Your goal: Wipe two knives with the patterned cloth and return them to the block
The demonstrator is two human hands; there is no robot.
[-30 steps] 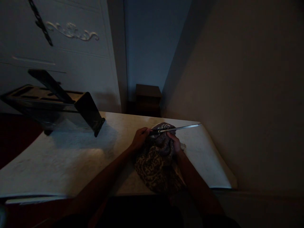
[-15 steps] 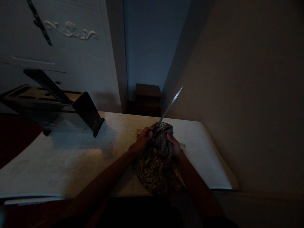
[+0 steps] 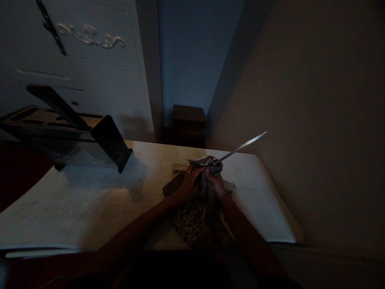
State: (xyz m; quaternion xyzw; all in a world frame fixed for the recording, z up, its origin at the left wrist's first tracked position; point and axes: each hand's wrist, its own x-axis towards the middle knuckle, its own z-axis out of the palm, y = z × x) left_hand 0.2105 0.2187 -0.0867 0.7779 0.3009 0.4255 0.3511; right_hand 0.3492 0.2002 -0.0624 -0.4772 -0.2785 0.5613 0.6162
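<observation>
A patterned brown-and-cream cloth (image 3: 192,224) is bunched up under and between both hands. From its upper end sticks out a knife (image 3: 243,146) with a thin, bright blade, seen nearly edge-on and pointing up to the right. Cloth hides its handle. My left hand (image 3: 190,184) is closed on the gathered cloth from the left; a ring shows on one finger. Opposite it, my right hand (image 3: 217,184) grips the cloth around the handle, thumb on top. Dim light leaves the exact finger hold unclear.
On the left of the pale table (image 3: 150,160) stands a dark knife block (image 3: 110,136) with slots and a black handle (image 3: 57,106) slanting out. A brown wall (image 3: 315,120) rises along the right side. Beyond the table are a white door (image 3: 99,80) and a small brown cabinet (image 3: 189,114).
The blade has swung from pointing steeply up to a lower slant toward the right. My left hand has shifted right, closer to my right hand, and the cloth is folded differently.
</observation>
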